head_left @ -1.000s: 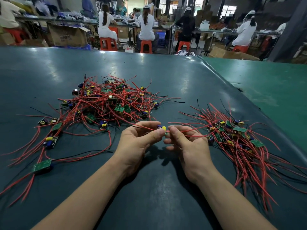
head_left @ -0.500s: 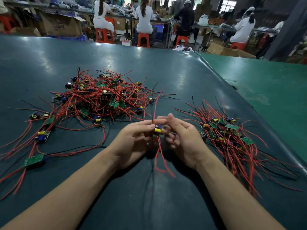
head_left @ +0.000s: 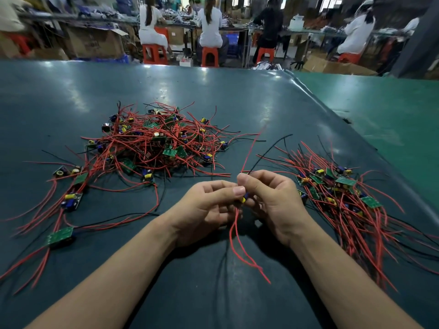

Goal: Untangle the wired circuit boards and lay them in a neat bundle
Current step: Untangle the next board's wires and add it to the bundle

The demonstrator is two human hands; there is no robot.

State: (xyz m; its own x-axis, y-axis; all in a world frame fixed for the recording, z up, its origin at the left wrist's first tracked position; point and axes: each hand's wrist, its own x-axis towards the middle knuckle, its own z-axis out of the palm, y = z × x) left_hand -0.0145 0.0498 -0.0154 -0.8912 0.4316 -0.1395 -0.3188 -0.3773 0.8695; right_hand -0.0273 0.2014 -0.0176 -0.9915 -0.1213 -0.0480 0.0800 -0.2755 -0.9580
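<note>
Both hands meet at mid-table. A small circuit board (head_left: 242, 198), mostly hidden, only its yellow and blue parts showing, is pinched between the left hand (head_left: 209, 210) and the right hand (head_left: 273, 205). The left thumb is pressed against the board from the left; the right fingers (head_left: 261, 179) are curled round it and its upper wires.

The board's long axis, as read from its wires, runs away from and toward the body: two red wires (head_left: 237, 243) hang down toward the viewer onto the table (head_left: 213, 86), and a red and a black lead (head_left: 266, 150) rise up and away, leaning right.

The neat bundle (head_left: 344, 198) lies just right of the right hand, its wires combed roughly the same way, slanting toward the near right. The right hand is judged the nearer carrier; a short sideways move with little turning would be called for.

The tangled pile (head_left: 156, 143) lies beyond and left of the left hand, apart from it. Stray boards (head_left: 59, 236) trail to the far left.
</note>
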